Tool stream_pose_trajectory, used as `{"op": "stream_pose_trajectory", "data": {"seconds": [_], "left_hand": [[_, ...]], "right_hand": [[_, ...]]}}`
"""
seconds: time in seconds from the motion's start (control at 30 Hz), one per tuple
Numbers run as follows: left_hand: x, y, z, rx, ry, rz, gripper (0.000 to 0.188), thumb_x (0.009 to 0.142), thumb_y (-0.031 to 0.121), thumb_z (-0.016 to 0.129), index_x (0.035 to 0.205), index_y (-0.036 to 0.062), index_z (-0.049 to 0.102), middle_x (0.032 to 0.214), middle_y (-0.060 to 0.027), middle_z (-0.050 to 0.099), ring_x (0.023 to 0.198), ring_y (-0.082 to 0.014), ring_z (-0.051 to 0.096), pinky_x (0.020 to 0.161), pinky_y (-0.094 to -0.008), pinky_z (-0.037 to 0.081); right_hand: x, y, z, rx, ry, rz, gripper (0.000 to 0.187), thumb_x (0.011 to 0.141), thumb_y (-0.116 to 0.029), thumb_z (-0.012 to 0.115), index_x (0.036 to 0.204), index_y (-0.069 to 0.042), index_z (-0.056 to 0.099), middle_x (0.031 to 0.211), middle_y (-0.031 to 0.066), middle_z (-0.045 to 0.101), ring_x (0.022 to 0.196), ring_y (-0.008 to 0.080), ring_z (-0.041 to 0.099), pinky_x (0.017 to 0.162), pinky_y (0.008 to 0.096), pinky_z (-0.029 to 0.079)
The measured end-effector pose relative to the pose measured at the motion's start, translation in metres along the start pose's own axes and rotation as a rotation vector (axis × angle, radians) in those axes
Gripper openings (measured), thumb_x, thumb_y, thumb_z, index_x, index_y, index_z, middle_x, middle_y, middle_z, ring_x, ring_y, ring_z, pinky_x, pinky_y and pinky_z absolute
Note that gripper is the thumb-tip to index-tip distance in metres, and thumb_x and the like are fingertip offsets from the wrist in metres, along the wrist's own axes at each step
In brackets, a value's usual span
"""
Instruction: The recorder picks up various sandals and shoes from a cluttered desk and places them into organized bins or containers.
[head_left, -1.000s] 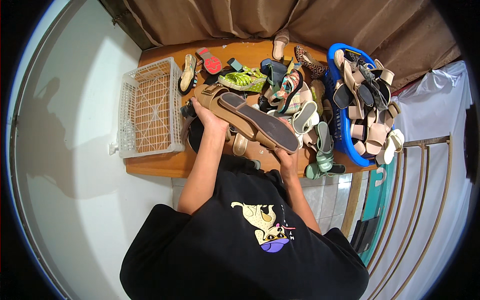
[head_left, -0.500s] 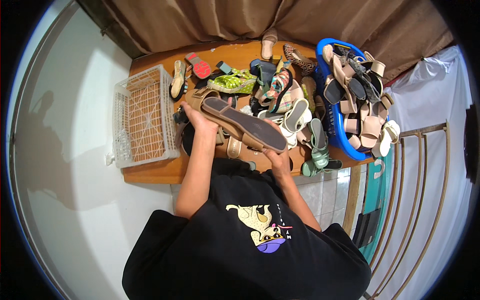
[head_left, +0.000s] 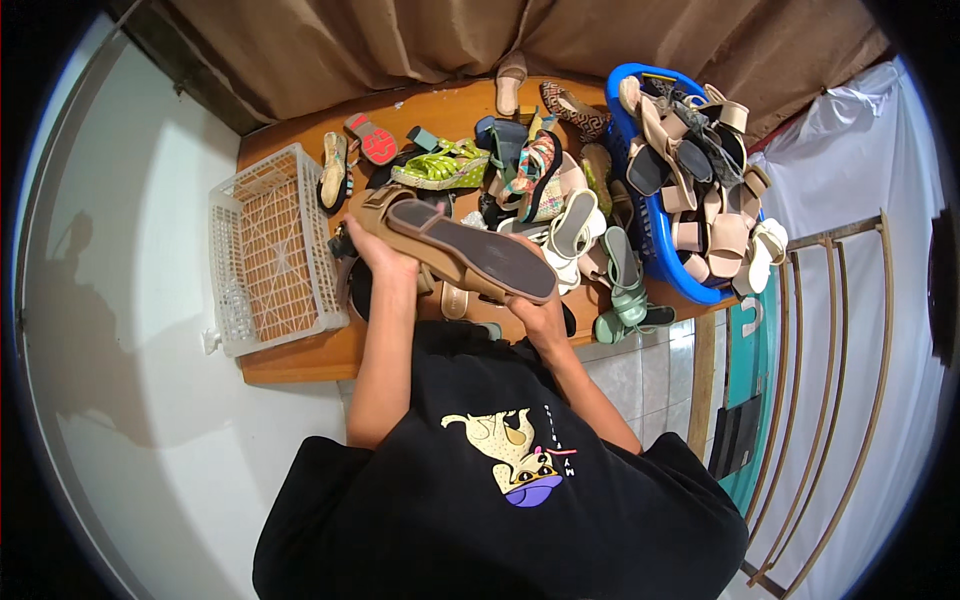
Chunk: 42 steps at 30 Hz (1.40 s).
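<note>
Both my hands hold one tan sandal turned sole up, its dark grey sole facing me. My left hand grips the heel end at the left. My right hand grips the toe end at the lower right. The sandal hovers over the front of a wooden table, above a heap of mixed shoes that lies in the table's middle. A pale green strappy sandal lies just right of my right hand.
A white plastic basket stands empty at the table's left. A blue tub heaped with beige and dark sandals sits at the right. Brown curtain behind the table, white wall at left, metal railing at right.
The view has shifted slightly, so the table and shoes sit a little higher and more to the left in the picture. Both hands keep their hold on the same sandal.
</note>
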<state>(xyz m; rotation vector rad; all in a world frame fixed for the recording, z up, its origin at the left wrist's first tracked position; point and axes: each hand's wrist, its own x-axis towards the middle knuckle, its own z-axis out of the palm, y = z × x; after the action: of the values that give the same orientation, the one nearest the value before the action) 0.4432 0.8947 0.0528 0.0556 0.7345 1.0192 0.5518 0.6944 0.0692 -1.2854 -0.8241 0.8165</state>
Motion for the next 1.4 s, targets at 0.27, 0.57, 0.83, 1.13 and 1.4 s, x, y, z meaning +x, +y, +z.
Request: {"op": "stream_pose_trajectory", "data": {"seconds": [0.27, 0.57, 0.83, 1.13, 1.4], "left_hand": [[0.007, -0.009, 0.003, -0.034, -0.087, 0.022, 0.079, 0.098, 0.074, 0.025, 0.143, 0.0128, 0.045, 0.137, -0.0171, 0.053, 0.123, -0.041, 0.054, 0.094, -0.0706, 0.05], [0.009, -0.012, 0.01, -0.066, -0.053, -0.134, 0.081, 0.096, 0.076, 0.021, 0.141, 0.014, 0.047, 0.143, -0.0177, 0.047, 0.125, -0.0411, 0.051, 0.092, -0.0695, 0.05], [0.041, -0.023, -0.037, -0.112, -0.093, -0.04, 0.076, 0.099, 0.069, 0.026, 0.137, 0.0083, 0.052, 0.132, -0.0164, 0.057, 0.12, -0.037, 0.056, 0.096, -0.069, 0.049], [0.001, -0.018, -0.015, -0.3, -0.202, -0.065, 0.066, 0.1, 0.061, 0.033, 0.133, 0.0094, 0.055, 0.127, -0.0159, 0.061, 0.116, -0.0356, 0.058, 0.101, -0.0669, 0.046], [-0.009, 0.013, 0.002, -0.189, -0.438, -0.114, 0.068, 0.097, 0.051, 0.046, 0.142, 0.0, 0.047, 0.137, -0.0209, 0.057, 0.13, -0.0376, 0.053, 0.112, -0.0531, 0.042]], "right_hand": [[-0.005, 0.012, 0.01, 0.069, 0.082, -0.063, 0.078, 0.07, -0.02, 0.064, 0.141, 0.007, 0.045, 0.141, 0.0148, 0.05, 0.132, 0.0249, 0.048, 0.114, 0.0357, 0.034], [-0.001, 0.017, 0.016, 0.013, 0.075, -0.063, 0.079, 0.073, -0.029, 0.07, 0.14, 0.007, 0.046, 0.138, 0.0154, 0.052, 0.13, 0.0253, 0.05, 0.113, 0.0362, 0.034], [0.002, 0.015, 0.014, 0.07, 0.058, -0.05, 0.08, 0.072, -0.02, 0.075, 0.142, 0.005, 0.046, 0.136, 0.015, 0.055, 0.127, 0.0241, 0.053, 0.111, 0.0342, 0.037], [-0.009, 0.004, -0.004, 0.531, 0.03, 0.057, 0.093, 0.073, -0.018, 0.077, 0.152, -0.006, 0.029, 0.149, 0.0161, 0.041, 0.14, 0.0282, 0.042, 0.116, 0.0402, 0.035], [-0.009, 0.005, -0.026, 0.471, 0.22, 0.072, 0.07, 0.084, -0.022, 0.069, 0.145, -0.001, 0.042, 0.142, 0.0191, 0.048, 0.129, 0.0319, 0.053, 0.106, 0.0455, 0.048]]}}
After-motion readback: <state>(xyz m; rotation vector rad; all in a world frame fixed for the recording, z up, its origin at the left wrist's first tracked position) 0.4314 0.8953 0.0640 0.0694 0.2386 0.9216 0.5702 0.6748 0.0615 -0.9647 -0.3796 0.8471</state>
